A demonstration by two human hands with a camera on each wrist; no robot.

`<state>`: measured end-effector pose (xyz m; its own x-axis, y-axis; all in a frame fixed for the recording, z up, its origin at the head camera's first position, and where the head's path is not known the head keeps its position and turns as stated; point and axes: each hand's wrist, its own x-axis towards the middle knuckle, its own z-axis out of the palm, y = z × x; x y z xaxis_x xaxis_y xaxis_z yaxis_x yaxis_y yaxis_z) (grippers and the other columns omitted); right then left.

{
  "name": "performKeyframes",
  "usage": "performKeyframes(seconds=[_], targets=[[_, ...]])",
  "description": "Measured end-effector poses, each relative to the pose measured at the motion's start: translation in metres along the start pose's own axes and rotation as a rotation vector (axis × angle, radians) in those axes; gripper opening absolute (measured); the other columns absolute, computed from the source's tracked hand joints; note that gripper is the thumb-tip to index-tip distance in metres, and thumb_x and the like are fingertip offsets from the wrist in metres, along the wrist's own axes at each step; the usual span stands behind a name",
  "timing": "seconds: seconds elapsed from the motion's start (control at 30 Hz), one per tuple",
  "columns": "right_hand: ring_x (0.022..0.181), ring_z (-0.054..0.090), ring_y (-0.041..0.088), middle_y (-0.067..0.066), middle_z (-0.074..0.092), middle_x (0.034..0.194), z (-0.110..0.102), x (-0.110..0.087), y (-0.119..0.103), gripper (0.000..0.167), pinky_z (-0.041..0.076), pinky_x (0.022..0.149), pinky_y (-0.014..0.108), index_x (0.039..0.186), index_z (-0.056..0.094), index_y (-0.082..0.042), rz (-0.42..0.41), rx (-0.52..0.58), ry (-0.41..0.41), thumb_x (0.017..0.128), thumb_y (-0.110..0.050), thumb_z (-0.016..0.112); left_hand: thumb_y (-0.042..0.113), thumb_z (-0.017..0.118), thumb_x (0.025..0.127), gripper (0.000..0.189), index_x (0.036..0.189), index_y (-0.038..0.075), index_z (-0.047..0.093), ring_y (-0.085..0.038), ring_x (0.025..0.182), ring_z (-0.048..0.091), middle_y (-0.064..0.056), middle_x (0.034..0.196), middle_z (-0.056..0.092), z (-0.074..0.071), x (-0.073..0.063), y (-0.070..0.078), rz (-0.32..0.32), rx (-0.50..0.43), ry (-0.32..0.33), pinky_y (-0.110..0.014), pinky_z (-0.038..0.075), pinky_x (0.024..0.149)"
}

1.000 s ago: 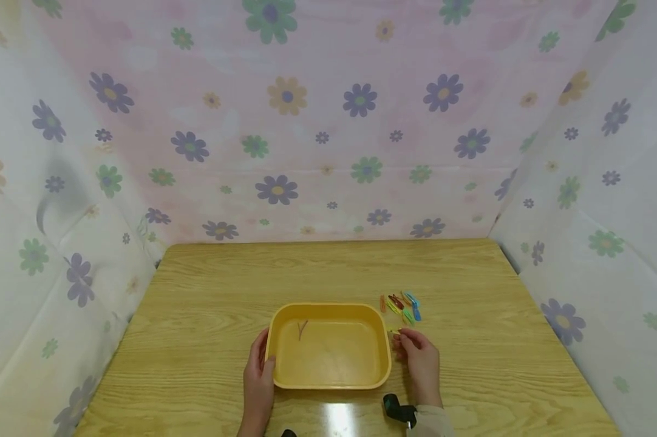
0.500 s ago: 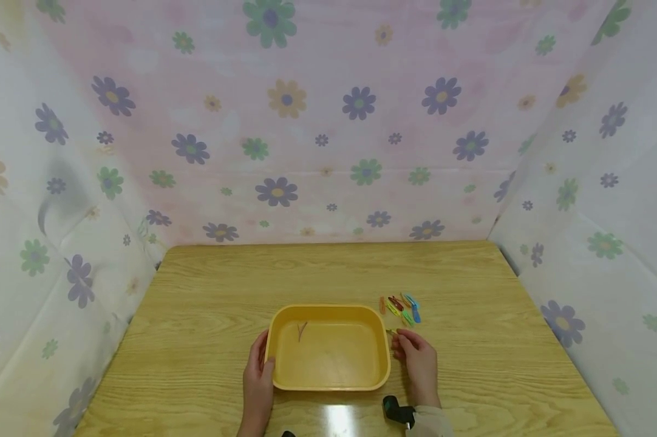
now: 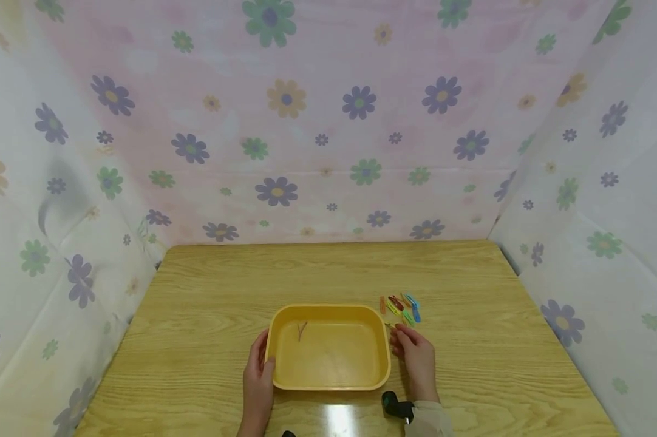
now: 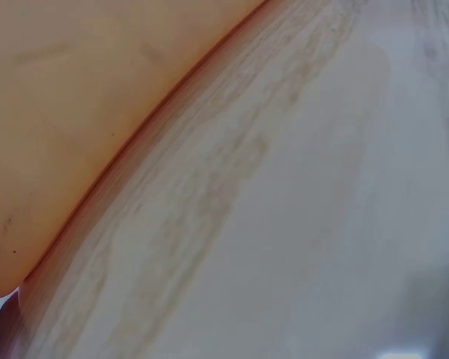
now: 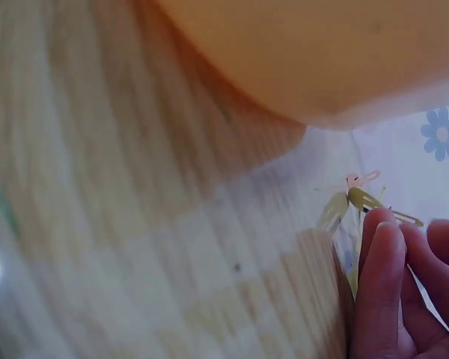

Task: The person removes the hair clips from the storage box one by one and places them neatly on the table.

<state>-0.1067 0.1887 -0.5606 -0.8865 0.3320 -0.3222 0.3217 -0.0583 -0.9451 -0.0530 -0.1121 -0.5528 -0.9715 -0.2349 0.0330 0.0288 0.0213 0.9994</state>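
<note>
A yellow plastic basin (image 3: 334, 358) sits on the table. My left hand (image 3: 259, 382) grips its left wall, the thumb over the rim and the fingers down the outside. Just off the basin's right side, my right hand (image 3: 420, 364) pinches a yellow-green hair clip (image 5: 365, 200) between thumb and fingertips. Inside the basin, toward the back left, lies a thin pinkish Y-shaped piece (image 3: 302, 331), perhaps an opened clip. Several coloured hair clips (image 3: 396, 302) lie loosely together beyond the right hand. The left wrist view shows mostly the basin's outer wall (image 4: 82, 97) and not the left hand's grip.
The wood-grain table (image 3: 197, 315) extends around the basin. Flowered cloth (image 3: 328, 121) hangs behind it and along both sides. A black device (image 3: 397, 406) sits at the right wrist, by a light sleeve (image 3: 429, 420).
My right hand has shifted slightly away from me and to the left, with the hair clip still pinched. The left hand and the basin have stayed in place.
</note>
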Motion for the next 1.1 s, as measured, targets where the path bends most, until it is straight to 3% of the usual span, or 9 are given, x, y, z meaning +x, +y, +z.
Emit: performKeyframes(seconds=[0.3,0.7,1.1], targets=[[0.083,0.061,0.013,0.016,0.057,0.115,0.0001,-0.0005,-0.0013,0.035,0.051,0.069,0.024,0.124,0.051,-0.002,0.013,0.039,0.017,0.093,-0.017,0.043,-0.003,0.039,0.09,0.048,0.135,0.01,0.036,-0.009,0.124,0.033,0.002,0.135,0.038,0.0019,-0.0008,0.0036,-0.031,0.031,0.018,-0.013,0.033,0.092],[0.083,0.061,0.013,0.014,0.061,0.105,-0.002,0.0008,-0.0018,0.033,0.051,0.068,0.024,0.119,0.055,-0.002,0.022,0.036,0.022,0.092,-0.018,0.046,-0.004,0.039,0.09,0.048,0.135,0.01,0.036,-0.01,0.125,0.032,0.002,0.135,0.038,0.0017,0.0002,0.0021,-0.006,0.03,0.013,-0.013,0.032,0.092],[0.085,0.06,0.013,0.008,0.064,0.097,-0.0047,0.0023,-0.0008,0.035,0.051,0.068,0.023,0.121,0.054,-0.002,0.049,0.115,0.025,0.091,-0.018,0.049,-0.005,0.039,0.089,0.049,0.135,0.01,0.037,-0.009,0.125,0.032,0.002,0.134,0.04,0.0017,0.0006,0.0017,-0.012,0.026,0.018,-0.013,0.032,0.093]])
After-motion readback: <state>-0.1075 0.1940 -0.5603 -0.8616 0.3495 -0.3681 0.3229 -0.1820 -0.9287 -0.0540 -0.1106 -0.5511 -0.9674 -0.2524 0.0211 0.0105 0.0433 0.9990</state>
